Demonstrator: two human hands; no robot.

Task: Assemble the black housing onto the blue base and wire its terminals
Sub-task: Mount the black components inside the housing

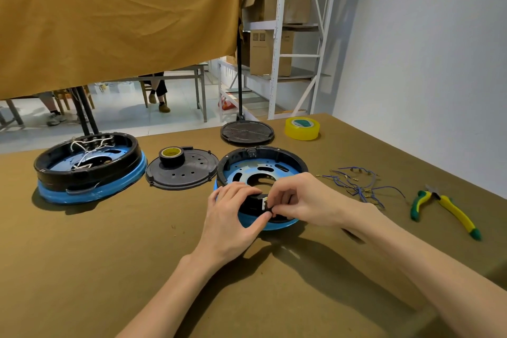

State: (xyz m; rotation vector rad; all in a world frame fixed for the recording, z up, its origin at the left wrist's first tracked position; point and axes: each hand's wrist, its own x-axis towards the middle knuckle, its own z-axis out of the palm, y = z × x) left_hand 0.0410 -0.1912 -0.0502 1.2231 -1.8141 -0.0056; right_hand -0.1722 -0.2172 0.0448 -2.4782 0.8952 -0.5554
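A black ring housing (274,155) sits on the round blue base (255,221) in the middle of the table. At its near rim a small black terminal block (253,202) with a pale metal contact shows between my hands. My left hand (233,217) grips the near rim and the block, thumb on the blue edge. My right hand (299,200) pinches something small at the block's contact; its fingertips hide what it is. A bundle of blue wires with brass terminals (354,184) lies to the right, untouched.
A second blue base with black housing and white wires (87,167) stands at the left. A black perforated lid (182,173) carries a black tape roll (170,156). Another black disc (247,133), yellow tape (301,128) and yellow-green pliers (447,207) lie around. The table's far edge is close behind.
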